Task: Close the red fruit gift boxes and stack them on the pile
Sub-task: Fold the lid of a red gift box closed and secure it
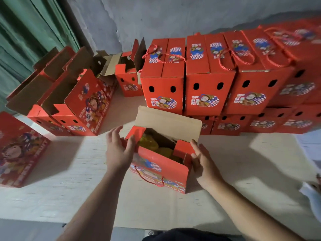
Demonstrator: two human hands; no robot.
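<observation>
An open red fruit gift box [161, 169] stands on the pale floor board in front of me, its far brown flap upright and yellow fruit [156, 148] visible inside. My left hand [118, 152] presses on the box's left side flap with fingers spread. On the other end, my right hand [201, 159] touches the right side flap. The pile of closed red boxes [208, 79] with rope handles stands behind it, two layers high.
Several open red boxes [69, 98] with raised flaps stand at the left, another [128, 79] at the back beside the pile. One red box [19, 150] lies at the far left edge. A green curtain hangs at the upper left. White paper [311, 193] lies at right.
</observation>
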